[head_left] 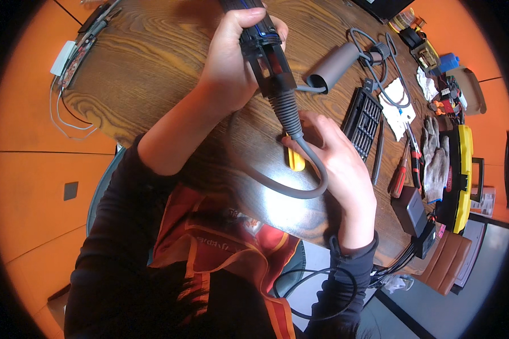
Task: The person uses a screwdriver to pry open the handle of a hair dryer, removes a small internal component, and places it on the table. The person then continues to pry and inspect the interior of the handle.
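My left hand (pixel 232 62) is closed round the black body of a corded electric appliance (pixel 266 56), held tilted above the table. Its casing looks open near the lower end, showing a slotted frame. A ribbed cord sleeve (pixel 285 110) leads from there into a grey cord that loops down toward me. Behind that cord, my right hand (pixel 336 155) has its thumb and fingers closed on a small yellow tool (pixel 296 158); the tool's far end is hidden. Just beyond the hands lies a grey hollow tube (pixel 333 66) on its side.
On the wooden table (pixel 152 45), to the right, lie a black bit case (pixel 363 124), a coiled grey cable (pixel 379 53), a red screwdriver (pixel 400 175), pliers (pixel 415 164) and work gloves (pixel 434 158). A yellow-and-black toolbox (pixel 464 175) stands at the right edge. A power strip (pixel 65 59) sits far left.
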Action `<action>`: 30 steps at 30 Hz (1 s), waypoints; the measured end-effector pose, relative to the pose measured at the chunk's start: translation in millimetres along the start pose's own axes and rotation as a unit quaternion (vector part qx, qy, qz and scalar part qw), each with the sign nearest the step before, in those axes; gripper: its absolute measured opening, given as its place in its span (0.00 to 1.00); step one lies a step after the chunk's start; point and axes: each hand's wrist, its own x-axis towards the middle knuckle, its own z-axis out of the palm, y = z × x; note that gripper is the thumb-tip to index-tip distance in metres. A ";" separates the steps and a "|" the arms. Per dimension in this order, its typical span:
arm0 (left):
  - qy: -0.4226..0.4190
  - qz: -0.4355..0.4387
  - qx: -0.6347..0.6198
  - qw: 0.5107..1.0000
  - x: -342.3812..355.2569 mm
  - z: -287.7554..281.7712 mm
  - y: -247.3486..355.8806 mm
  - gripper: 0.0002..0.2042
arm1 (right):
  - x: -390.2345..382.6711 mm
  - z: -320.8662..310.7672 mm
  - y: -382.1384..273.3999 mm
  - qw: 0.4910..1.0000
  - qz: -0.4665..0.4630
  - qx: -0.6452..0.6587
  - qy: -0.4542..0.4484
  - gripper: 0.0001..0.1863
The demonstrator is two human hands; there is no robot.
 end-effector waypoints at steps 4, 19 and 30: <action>0.049 0.017 0.115 0.992 -3.5 8.7 -2.0 0.16 | -2.3 -13.9 8.6 0.992 -0.044 0.038 0.111 0.12; 0.115 0.070 0.253 0.958 -13.2 18.8 -18.7 0.16 | -18.7 -16.4 -9.8 0.794 -0.004 0.333 0.509 0.23; 0.116 0.060 0.327 0.936 -19.8 21.6 -15.9 0.14 | -18.9 -23.1 0.7 0.776 -0.006 0.278 0.566 0.20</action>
